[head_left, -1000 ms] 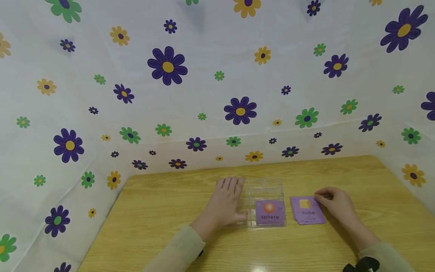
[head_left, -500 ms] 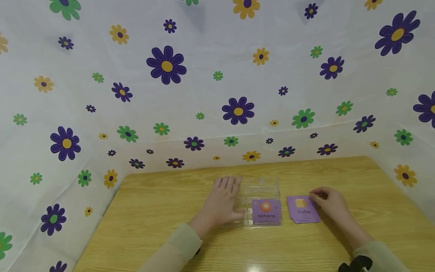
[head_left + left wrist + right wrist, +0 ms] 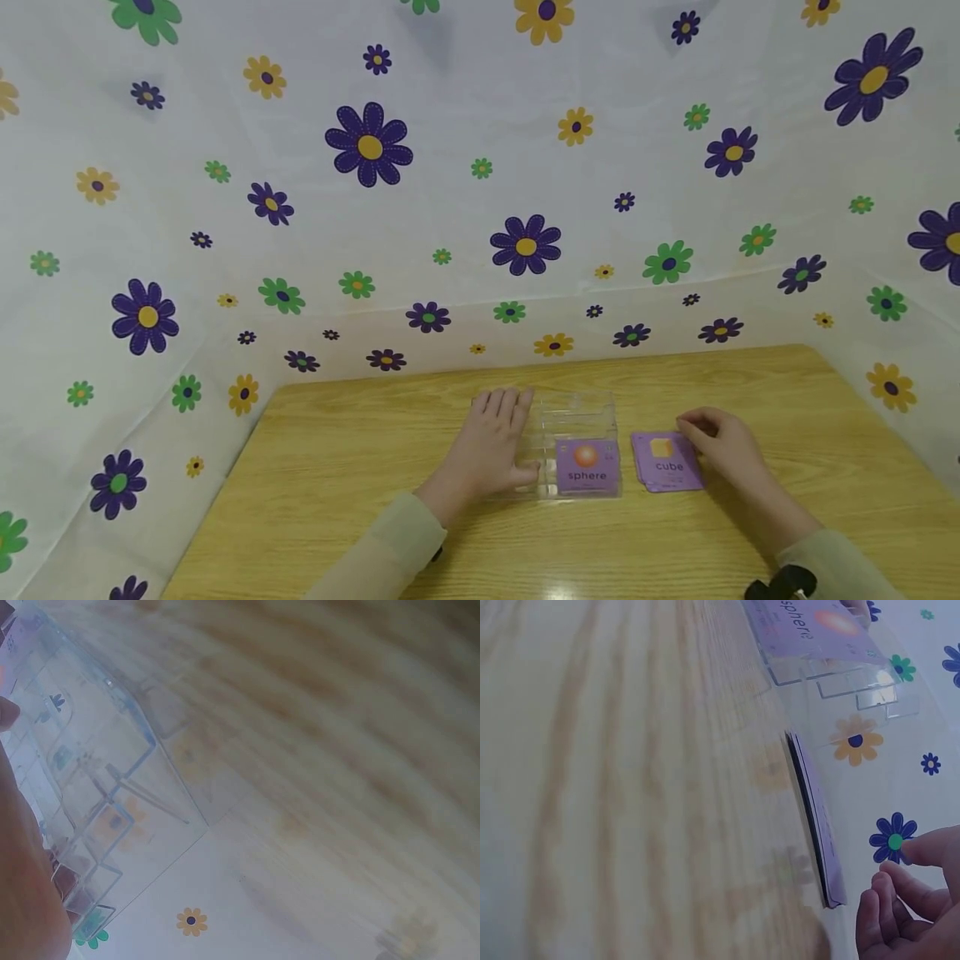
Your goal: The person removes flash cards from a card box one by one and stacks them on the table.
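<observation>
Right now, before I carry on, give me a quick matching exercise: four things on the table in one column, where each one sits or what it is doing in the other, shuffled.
Column one:
1. sphere card
2. cube card stack
3. left hand
4. right hand

Column two:
A. lies flat against the left side of the clear plastic box
B. lies on the bare wooden table, right of the box
C. stands at the near end of the box
D. has its fingers curled at the far right edge of the card stack

Pairs: 1-C, 2-B, 3-A, 4-D
</observation>
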Action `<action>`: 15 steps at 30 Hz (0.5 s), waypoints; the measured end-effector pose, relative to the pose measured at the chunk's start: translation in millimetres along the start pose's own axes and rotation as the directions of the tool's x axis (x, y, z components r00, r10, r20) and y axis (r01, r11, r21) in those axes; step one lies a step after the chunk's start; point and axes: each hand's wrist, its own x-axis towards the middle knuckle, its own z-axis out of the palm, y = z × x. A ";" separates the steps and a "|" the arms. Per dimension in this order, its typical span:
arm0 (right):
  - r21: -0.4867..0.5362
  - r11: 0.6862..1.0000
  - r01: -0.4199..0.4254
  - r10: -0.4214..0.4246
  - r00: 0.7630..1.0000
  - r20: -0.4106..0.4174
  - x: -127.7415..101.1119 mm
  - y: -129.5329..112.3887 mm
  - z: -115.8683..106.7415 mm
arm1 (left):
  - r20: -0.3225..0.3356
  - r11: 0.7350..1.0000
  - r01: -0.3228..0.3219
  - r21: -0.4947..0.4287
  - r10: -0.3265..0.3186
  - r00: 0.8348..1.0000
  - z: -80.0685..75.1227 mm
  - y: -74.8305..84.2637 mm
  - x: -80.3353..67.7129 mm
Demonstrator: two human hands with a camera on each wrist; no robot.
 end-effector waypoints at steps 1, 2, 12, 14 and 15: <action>0.003 1.000 0.007 -0.007 1.000 -0.001 -0.2 -1.0 0.0 | 0.002 1.000 0.000 -0.004 0.000 1.000 -0.3 0.0 0.0; 0.006 1.000 0.013 -0.013 1.000 -0.006 -0.7 -2.1 0.3 | 0.004 1.000 -0.001 -0.008 0.001 1.000 -0.6 0.1 -0.1; -0.012 0.996 0.088 -0.089 0.994 -0.067 -6.4 -22.9 4.1 | 0.011 1.000 0.001 -0.022 -0.001 1.000 1.1 0.4 -0.5; -0.005 0.994 0.105 -0.105 0.992 -0.074 -6.4 -26.0 4.7 | 0.009 1.000 0.001 -0.020 -0.001 1.000 1.5 0.3 -0.2; 0.000 0.994 0.111 -0.111 0.991 -0.077 -6.5 -27.5 5.0 | 0.009 1.000 0.001 -0.018 -0.001 1.000 1.7 0.1 -0.1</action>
